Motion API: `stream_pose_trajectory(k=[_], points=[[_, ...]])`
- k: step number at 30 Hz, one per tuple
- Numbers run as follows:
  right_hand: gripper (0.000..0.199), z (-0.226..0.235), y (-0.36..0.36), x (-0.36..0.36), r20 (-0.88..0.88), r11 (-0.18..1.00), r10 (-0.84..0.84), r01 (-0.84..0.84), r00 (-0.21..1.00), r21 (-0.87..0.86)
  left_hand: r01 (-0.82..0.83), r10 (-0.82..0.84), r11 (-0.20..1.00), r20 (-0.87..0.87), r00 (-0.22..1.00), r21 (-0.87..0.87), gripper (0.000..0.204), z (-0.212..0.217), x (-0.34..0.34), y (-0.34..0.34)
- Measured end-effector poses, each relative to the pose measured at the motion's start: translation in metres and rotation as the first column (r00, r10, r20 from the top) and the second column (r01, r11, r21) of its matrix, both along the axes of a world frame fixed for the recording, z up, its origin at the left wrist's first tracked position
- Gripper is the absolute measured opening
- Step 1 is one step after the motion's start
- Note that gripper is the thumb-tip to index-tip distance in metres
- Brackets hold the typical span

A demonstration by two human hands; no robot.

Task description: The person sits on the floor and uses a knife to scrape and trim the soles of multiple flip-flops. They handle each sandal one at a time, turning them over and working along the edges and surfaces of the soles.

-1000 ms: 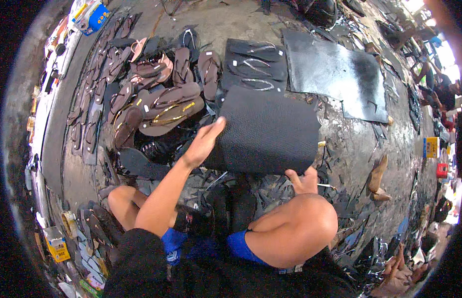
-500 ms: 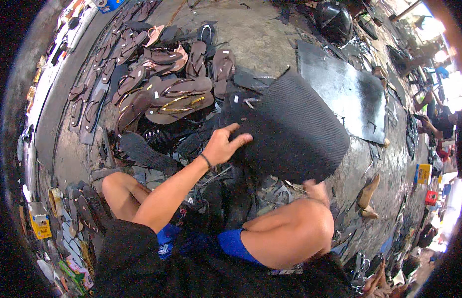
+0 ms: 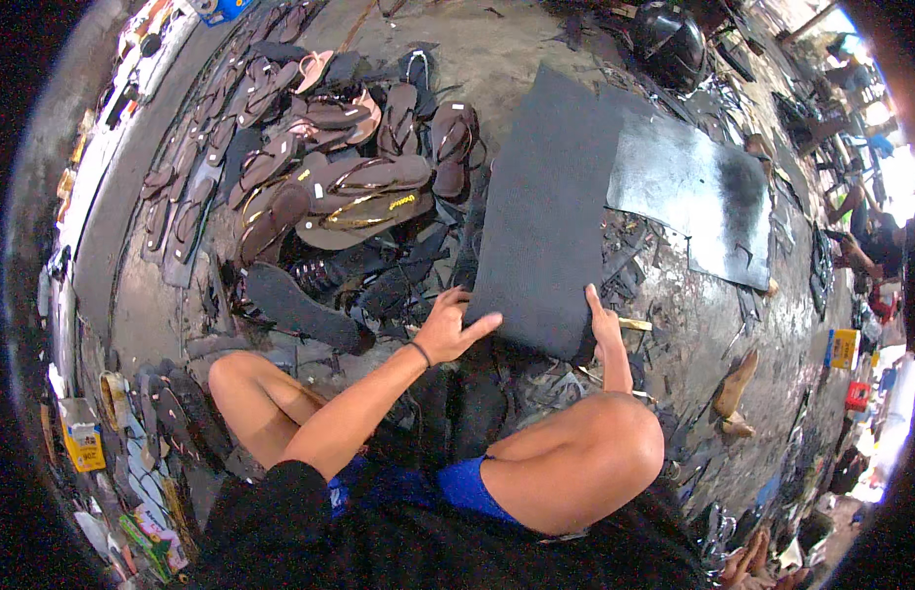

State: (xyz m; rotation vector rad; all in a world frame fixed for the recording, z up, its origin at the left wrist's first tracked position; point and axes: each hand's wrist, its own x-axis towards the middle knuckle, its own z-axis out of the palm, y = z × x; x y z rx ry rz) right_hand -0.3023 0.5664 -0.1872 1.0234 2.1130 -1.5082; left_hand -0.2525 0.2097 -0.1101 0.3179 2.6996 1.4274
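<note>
I'm looking down at a rubber sheet (image 3: pixel 551 206) lying on the floor (image 3: pixel 457 44) straight ahead of my knees. My left hand (image 3: pixel 450 329) is resting on its near left corner, and my right hand (image 3: pixel 603 324) is gripping its near right corner. Left of the sheet, a heap of sandals (image 3: pixel 330 187) is sprawling toward the floor's left edge, with a loose sole (image 3: pixel 300 310) lying nearer me. To the right, the sheet is overlapping a metal plate (image 3: pixel 698 197). Behind that, a helmet (image 3: pixel 671 41) is sitting at the far edge.

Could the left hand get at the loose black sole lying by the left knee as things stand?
Probably yes. The left hand rests on the black sheet's near corner, holding nothing shut, and the sole lies uncovered just to its left, with only scraps between.
</note>
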Motion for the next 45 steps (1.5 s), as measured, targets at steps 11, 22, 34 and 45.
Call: stream_pose_trajectory(k=[11, 22, 34, 45], points=[[0.047, 0.075, -0.050, 0.029, -0.493, 0.904, 0.404, -0.255, 0.771, 0.343, -0.292, 0.260, 0.945, 0.202, 0.944, 0.150, 0.080, 0.001, -0.125, 0.002], [0.053, 0.075, -0.071, -0.094, -0.699, 0.984, 0.136, -0.013, 0.702, 0.178, -0.425, 0.433, 0.880, 0.006, 0.901, 0.212, 0.078, -0.021, -0.148, 0.014], [0.067, 0.095, -0.054, -0.171, -0.404, 0.941, 0.321, -0.239, 0.856, 0.240, -0.583, 0.575, 0.812, 0.232, 0.785, -0.039, 0.089, -0.036, -0.181, 0.029], [0.048, 0.405, -0.032, -0.085, 0.398, -0.303, 0.887, -0.357, 0.232, 0.883, -0.667, -0.179, 0.103, 0.673, 0.717, 0.738, 0.110, 0.001, -0.209, 0.024]])
